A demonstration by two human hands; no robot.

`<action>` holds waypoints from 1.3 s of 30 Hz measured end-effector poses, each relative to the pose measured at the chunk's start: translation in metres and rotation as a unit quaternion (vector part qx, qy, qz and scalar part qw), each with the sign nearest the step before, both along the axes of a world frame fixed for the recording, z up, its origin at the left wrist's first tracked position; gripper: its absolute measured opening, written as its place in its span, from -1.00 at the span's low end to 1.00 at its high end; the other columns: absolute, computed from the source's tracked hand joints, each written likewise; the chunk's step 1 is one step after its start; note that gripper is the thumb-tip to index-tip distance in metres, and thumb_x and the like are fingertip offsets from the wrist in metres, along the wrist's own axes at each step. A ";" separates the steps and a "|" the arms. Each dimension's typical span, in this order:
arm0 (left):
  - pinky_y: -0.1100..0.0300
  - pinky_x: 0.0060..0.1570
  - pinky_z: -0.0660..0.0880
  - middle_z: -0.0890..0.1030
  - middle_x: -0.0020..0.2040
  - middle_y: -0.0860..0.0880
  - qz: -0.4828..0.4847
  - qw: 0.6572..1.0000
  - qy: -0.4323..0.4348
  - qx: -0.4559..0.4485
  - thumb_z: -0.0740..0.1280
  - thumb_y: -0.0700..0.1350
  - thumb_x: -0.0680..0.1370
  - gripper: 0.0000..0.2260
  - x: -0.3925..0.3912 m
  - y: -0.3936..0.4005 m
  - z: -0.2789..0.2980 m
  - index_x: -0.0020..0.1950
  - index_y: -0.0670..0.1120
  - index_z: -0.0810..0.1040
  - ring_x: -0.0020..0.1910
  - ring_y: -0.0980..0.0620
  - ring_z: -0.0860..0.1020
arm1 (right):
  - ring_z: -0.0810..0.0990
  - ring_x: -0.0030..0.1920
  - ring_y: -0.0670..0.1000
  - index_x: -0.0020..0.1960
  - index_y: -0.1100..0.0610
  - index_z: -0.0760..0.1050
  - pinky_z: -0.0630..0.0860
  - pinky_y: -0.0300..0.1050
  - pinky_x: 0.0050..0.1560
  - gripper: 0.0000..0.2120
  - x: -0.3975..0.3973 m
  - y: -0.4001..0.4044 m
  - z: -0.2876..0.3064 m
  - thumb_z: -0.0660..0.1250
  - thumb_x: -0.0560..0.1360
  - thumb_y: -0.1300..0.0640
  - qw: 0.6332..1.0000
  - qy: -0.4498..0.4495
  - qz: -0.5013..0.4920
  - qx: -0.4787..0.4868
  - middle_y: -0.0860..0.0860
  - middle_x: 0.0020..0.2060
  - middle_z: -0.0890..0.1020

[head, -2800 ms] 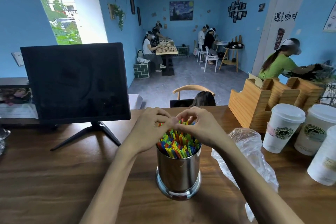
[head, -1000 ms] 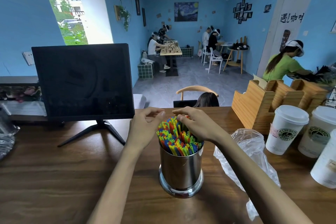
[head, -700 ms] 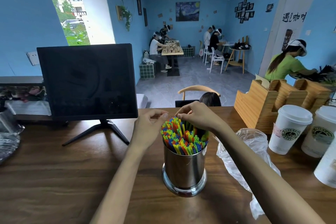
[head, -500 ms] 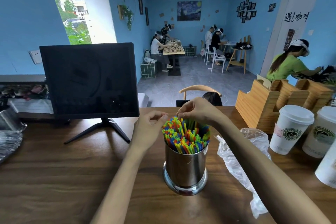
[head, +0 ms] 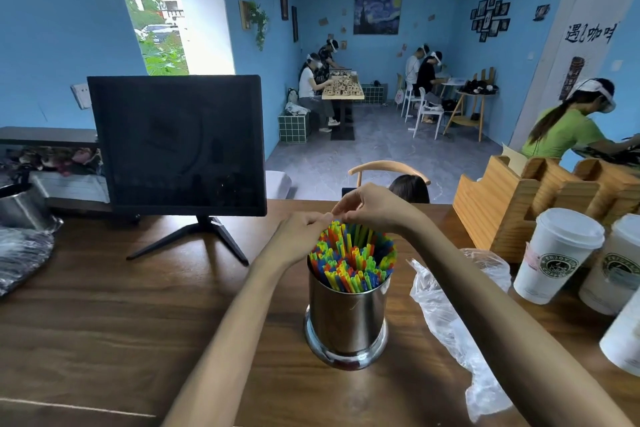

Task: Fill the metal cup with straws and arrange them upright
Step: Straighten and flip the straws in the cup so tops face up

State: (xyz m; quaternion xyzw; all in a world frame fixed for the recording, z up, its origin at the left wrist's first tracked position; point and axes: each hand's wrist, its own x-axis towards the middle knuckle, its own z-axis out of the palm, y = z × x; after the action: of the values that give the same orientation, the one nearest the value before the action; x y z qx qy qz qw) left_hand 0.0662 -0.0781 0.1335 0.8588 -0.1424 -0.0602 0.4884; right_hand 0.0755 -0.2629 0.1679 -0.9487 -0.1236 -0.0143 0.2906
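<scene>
Nearest to us, the metal cup (head: 347,317) stood upright on the wooden tabletop (head: 104,322), approx centre, w/ a crumpled plastic bag (head: 450,305) lying just right of it. The cup was packed w/ coloured straws (head: 351,262); near ones sat low and leaned toward us, far ones stood taller and straighter.

What changed vs a few secs ago: both hands had covered the bunch and pressed the tops together; now they had drawn back to the far rim. Our left hand (head: 299,236) rested against the far-left straws, fingers curled; we couldn't tell whether it pinched any. Our right hand (head: 372,206) had lifted above the far tops, thumb and fingertips pinched together, prob on one or two straw ends, though the contact was too small to confirm. More of the bunch showed as a result.

Meaning for the task: filling looked done, so we were on fine adjustment, straw by straw. The near straws' lean was what remained.

Farther back: a dark monitor (head: 176,146) at far left, paper cups (head: 557,253) and a wooden holder (head: 512,204) at right.
</scene>
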 end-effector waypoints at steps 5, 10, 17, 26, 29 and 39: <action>0.30 -0.11 0.50 0.69 -0.09 0.03 0.040 0.999 0.025 -0.015 0.14 0.12 0.71 -0.60 -0.005 -0.008 0.000 0.03 -0.07 0.69 -0.07 0.14 0.64 | 0.63 0.01 -0.05 0.07 0.06 0.72 0.54 -0.14 0.03 -0.85 -0.002 -0.001 0.004 0.38 0.59 0.17 0.999 0.016 0.019 -0.035 -0.04 -0.04 0.71; 0.26 -0.05 0.51 0.71 0.03 -0.12 0.069 0.997 0.018 -0.006 0.14 0.11 0.70 -0.56 -0.008 -0.011 0.001 0.11 -0.18 0.67 -0.07 0.09 0.65 | 0.60 0.02 -0.05 0.10 0.09 0.68 0.46 -0.14 0.02 -0.85 -0.008 -0.004 0.008 0.38 0.60 0.12 0.998 0.022 0.046 -0.021 -0.03 -0.01 0.68; 0.33 -0.20 0.44 0.62 -0.15 0.05 0.077 0.997 0.019 0.011 0.12 0.09 0.71 -0.60 -0.014 -0.015 0.004 0.11 -0.13 0.65 -0.16 0.18 0.58 | 0.67 -0.04 0.01 -0.04 0.12 0.70 0.60 0.01 0.06 -0.84 -0.008 -0.014 0.009 0.46 0.54 0.03 0.998 0.006 0.058 0.008 -0.01 -0.13 0.73; 0.14 0.16 0.48 0.60 0.30 0.03 0.052 0.998 -0.039 0.022 0.16 0.09 0.70 -0.67 -0.011 -0.007 0.013 0.39 0.04 0.54 0.21 0.08 0.53 | 0.67 -0.18 -0.19 -0.02 0.15 0.72 0.59 -0.27 -0.12 -0.81 -0.025 -0.019 0.047 0.46 0.54 0.03 0.989 -0.141 0.007 0.052 -0.01 -0.15 0.74; 0.19 0.16 0.44 0.58 0.33 0.06 0.048 0.995 -0.090 -0.001 0.20 0.07 0.70 -0.69 -0.011 -0.002 0.018 0.39 0.05 0.53 0.19 0.15 0.49 | 0.65 -0.19 -0.23 -0.02 0.13 0.70 0.57 -0.30 -0.09 -0.86 -0.035 -0.015 0.059 0.46 0.55 0.06 0.982 -0.181 -0.003 0.048 -0.03 -0.16 0.74; 0.27 -0.40 0.40 0.74 -0.14 -0.07 0.009 0.937 0.091 -0.338 0.17 0.36 0.53 -0.36 -0.064 -0.005 0.053 0.32 -0.11 0.58 -0.34 0.09 0.56 | 0.62 -0.19 -0.20 0.04 0.03 0.66 0.51 -0.28 -0.18 -0.92 -0.107 0.002 0.074 0.40 0.59 0.09 0.838 -0.472 -0.129 0.243 -0.28 -0.19 0.63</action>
State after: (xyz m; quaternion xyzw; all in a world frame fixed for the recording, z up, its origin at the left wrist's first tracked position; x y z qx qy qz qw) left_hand 0.0019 -0.0827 0.1861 0.6351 -0.1015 -0.0820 0.7613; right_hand -0.0316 -0.2607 0.2420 -0.7331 -0.1152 -0.5271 0.4142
